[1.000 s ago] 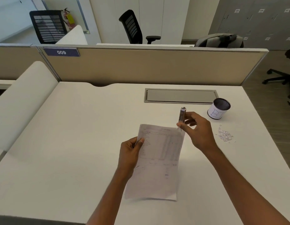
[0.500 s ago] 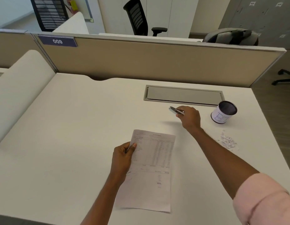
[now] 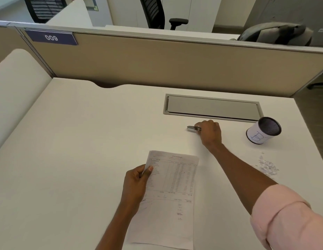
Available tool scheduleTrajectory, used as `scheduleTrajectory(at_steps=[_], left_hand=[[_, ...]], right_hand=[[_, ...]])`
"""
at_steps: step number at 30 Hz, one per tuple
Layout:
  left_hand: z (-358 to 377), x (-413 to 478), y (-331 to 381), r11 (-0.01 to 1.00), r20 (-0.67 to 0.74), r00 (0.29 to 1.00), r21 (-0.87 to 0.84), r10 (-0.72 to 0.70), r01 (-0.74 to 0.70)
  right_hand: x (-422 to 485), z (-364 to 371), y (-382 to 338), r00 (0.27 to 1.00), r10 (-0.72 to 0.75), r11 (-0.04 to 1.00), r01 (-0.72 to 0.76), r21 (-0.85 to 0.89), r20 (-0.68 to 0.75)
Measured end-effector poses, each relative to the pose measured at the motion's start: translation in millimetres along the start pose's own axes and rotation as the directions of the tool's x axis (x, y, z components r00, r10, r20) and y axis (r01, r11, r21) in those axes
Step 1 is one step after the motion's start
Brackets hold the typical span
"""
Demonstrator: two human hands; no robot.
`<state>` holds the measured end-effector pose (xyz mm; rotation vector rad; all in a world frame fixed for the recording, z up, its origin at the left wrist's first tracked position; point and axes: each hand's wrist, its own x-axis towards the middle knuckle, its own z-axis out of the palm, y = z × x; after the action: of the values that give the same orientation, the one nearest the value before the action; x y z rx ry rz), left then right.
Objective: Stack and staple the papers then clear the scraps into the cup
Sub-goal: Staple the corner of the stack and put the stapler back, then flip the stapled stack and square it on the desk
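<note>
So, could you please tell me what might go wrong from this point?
The scraps lie loose near the right edge of the desk, close to the right sleeve, which could sweep them off. The cup stands beside the right hand, which grips the stapler; a careless swing might tip it. The left hand pinches the papers by one edge only, so they may slip.

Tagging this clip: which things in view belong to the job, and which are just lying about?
Job: papers in left hand, stapler in right hand, scraps, cup.
Lying about: hatch, 009 sign, chair, partition.
</note>
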<state>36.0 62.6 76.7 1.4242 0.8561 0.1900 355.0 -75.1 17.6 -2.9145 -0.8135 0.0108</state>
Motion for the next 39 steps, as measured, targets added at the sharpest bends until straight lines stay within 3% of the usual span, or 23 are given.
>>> scheduleTrajectory(at_steps=[7, 11, 12, 13, 14, 16, 17, 18, 19, 22, 27, 33, 39], left_hand=[[-3.6, 8.5, 7.2, 1.000, 0.028, 0.999, -0.004, -0.024, 0.024], [-3.2, 6.7, 14.7, 0.999, 0.022, 0.999, -0.022, -0.028, 0.028], [-3.1, 5.8, 17.8, 0.999, 0.021, 0.999, -0.039, -0.023, 0.024], [-3.2, 5.3, 20.9, 0.998, 0.022, 1.000, -0.062, -0.020, 0.021], [-3.6, 4.8, 24.0, 0.996, 0.023, 1.000, -0.088, -0.019, 0.021], [-4.4, 3.3, 30.3, 0.989, 0.023, 1.000, -0.149, -0.019, 0.022], [-4.1, 2.0, 33.3, 0.983, 0.020, 0.999, -0.180, -0.025, 0.029], [-3.4, 0.2, 36.4, 0.977, 0.017, 0.999, -0.207, -0.036, 0.039], [-2.7, -1.9, 39.9, 0.972, 0.017, 0.999, -0.229, -0.047, 0.049], [-0.7, -9.9, 51.2, 0.971, 0.041, 0.998, -0.234, -0.038, 0.046], [0.4, -22.2, 76.6, 0.962, 0.042, 0.996, -0.264, 0.077, -0.064], [3.6, -33.2, 101.5, 0.948, 0.028, 0.988, -0.285, 0.154, -0.140], [2.0, -39.9, 113.3, 0.962, 0.129, 0.965, -0.183, 0.226, -0.201]], right_hand=[[2.7, 9.4, 3.5, 0.999, -0.011, 0.998, 0.014, 0.053, -0.053], [-24.1, -7.6, -4.9, 0.994, 0.049, 0.940, -0.014, 0.341, -0.094], [-35.2, -18.0, -9.9, 0.992, 0.100, 0.860, -0.049, 0.508, -0.073], [-48.7, -30.4, -14.4, 0.990, 0.136, 0.711, -0.116, 0.693, 0.026], [-63.4, -42.8, -18.9, 0.975, 0.106, 0.474, -0.224, 0.852, 0.197], [-95.4, -61.7, -24.5, 0.869, -0.123, -0.017, -0.484, 0.875, 0.479], [-113.4, -68.2, -25.4, 0.822, -0.213, -0.132, -0.560, 0.818, 0.528], [-130.2, -73.7, -27.2, 0.802, -0.265, -0.167, -0.584, 0.794, 0.535], [-144.7, -77.5, -29.6, 0.806, -0.253, -0.136, -0.577, 0.805, 0.535], [-173.3, -93.2, -39.2, 0.879, -0.041, 0.057, -0.473, 0.879, 0.475], [-199.0, -134.9, -37.5, 0.901, 0.084, 0.022, -0.429, 0.903, 0.426], [-221.6, -174.9, -32.4, 0.916, 0.146, 0.101, -0.390, 0.915, 0.375], [-250.7, -209.1, -37.3, 0.934, 0.218, 0.155, -0.319, 0.935, 0.283]])
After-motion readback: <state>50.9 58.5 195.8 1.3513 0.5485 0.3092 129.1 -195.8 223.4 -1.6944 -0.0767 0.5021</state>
